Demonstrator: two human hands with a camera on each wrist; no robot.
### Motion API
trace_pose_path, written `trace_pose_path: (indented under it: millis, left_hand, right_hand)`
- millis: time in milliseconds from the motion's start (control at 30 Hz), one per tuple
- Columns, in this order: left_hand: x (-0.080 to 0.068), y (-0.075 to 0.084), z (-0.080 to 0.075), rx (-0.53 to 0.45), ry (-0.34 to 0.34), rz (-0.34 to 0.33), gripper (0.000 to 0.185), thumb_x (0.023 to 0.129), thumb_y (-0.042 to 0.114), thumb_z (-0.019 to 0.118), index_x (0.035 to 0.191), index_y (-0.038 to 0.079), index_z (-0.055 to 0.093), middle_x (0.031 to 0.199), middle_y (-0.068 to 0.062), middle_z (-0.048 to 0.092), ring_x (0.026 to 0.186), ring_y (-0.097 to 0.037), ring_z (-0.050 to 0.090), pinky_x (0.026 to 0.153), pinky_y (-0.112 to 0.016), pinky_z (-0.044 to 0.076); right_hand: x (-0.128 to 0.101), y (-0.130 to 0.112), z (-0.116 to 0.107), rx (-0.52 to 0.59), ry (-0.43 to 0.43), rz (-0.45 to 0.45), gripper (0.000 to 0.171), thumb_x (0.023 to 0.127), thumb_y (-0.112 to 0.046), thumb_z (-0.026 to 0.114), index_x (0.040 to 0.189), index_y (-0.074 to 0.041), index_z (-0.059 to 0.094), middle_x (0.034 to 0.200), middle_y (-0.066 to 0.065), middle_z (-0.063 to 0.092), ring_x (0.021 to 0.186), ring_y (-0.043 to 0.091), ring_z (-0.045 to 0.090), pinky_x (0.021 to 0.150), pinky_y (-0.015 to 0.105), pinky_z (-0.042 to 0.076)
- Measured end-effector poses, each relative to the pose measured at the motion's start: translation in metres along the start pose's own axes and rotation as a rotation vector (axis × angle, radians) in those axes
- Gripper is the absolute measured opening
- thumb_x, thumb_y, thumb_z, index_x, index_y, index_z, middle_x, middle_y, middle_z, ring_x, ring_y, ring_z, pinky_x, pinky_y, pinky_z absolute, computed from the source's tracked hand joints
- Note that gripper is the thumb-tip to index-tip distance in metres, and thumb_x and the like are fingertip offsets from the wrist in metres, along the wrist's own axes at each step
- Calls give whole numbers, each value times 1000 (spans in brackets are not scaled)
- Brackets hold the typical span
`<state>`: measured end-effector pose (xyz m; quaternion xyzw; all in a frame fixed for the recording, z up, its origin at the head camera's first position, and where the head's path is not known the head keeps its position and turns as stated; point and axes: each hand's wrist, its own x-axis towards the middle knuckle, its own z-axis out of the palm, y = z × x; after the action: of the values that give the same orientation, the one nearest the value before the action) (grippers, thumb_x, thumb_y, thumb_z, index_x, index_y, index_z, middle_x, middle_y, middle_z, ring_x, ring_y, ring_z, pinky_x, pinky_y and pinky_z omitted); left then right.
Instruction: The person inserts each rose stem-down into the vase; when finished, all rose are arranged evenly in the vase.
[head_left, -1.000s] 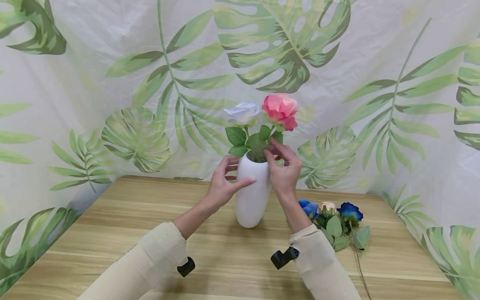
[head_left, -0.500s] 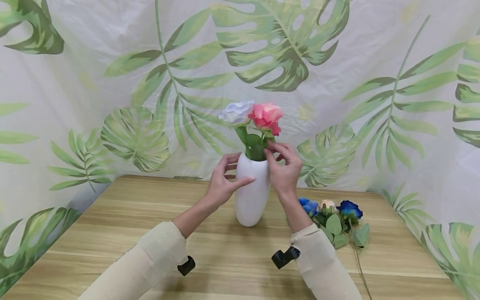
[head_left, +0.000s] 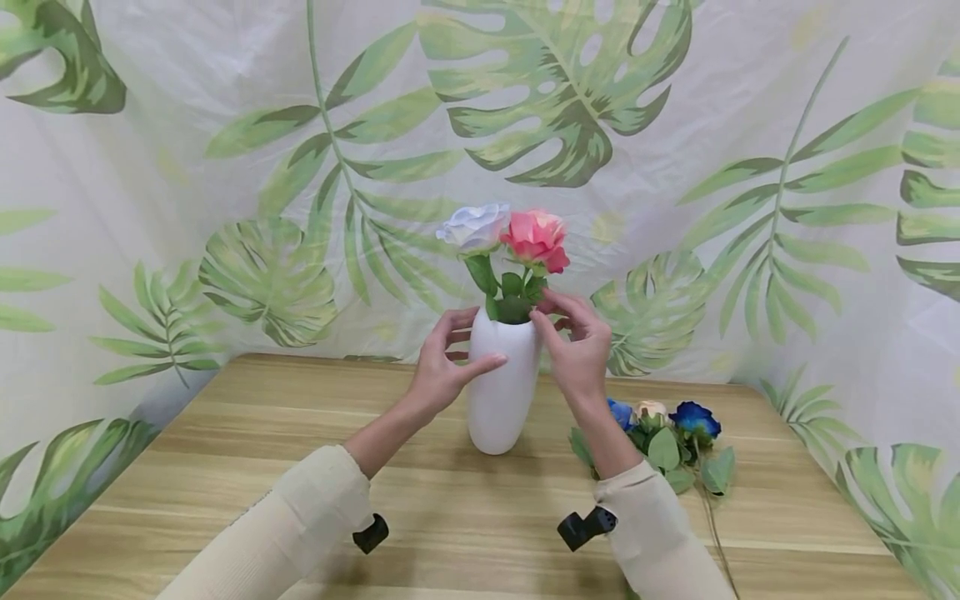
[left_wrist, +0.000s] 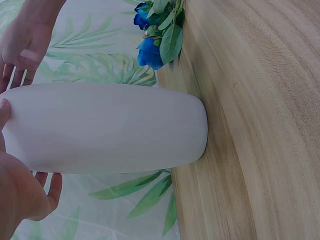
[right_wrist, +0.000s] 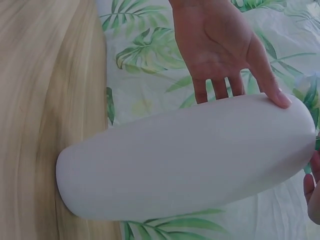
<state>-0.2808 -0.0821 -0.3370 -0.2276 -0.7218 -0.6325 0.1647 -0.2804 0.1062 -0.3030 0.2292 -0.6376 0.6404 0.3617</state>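
Pink rose [head_left: 537,242] is now sitting lower in the vase [head_left: 502,396], upper centre of the frame, seemingly settling. Our left fingers [head_left: 454,321] are gripping the vase; we can't tell whether our right fingers [head_left: 567,307] are pinching.

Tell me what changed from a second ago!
The pink rose sank lower and shifted left, closer to the white rose, which shifted slightly left too. The right grip eased slightly right and down; I can't tell whether it let go. The left grip stayed on the white vase, and the loose flowers stayed put.
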Motion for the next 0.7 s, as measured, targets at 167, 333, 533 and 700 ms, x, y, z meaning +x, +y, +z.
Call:
trace_pose_path:
  millis: [167,333,533,700]
  left_hand:
    - [1,-1,0,7,5,-3,69,83,7,85,143,5,52,143,-12,57,125,-32,58,96,-53,51]
    - [1,0,0,3,10,-7,69,83,6,86,143,5,52,144,-12,57,125,-33,58,97,-54,51]
    - [0,0,0,2,4,-12,68,83,8,86,142,5,52,143,-11,57,125,-32,57,96,-51,51]
    - [0,-1,0,8,4,-14,69,83,9,86,142,6,52,143,-10,57,125,-31,57,96,-50,51]
  right_hand:
    - [-1,-2,-15,-25,-86,3,29,87,13,74,116,12,72,100,28,69,92,9,67,76,21,53]
    - [-3,-4,-35,-118,-187,58,28,88,11,75,116,12,72,104,29,71,93,5,68,77,20,54]
    - [-8,-4,-60,-266,-342,200,29,93,2,75,122,5,73,111,25,74,98,25,74,78,20,57]
    - [-13,0,-81,-376,-449,263,31,95,-3,73,126,4,71,109,23,75,98,34,75,78,19,57]
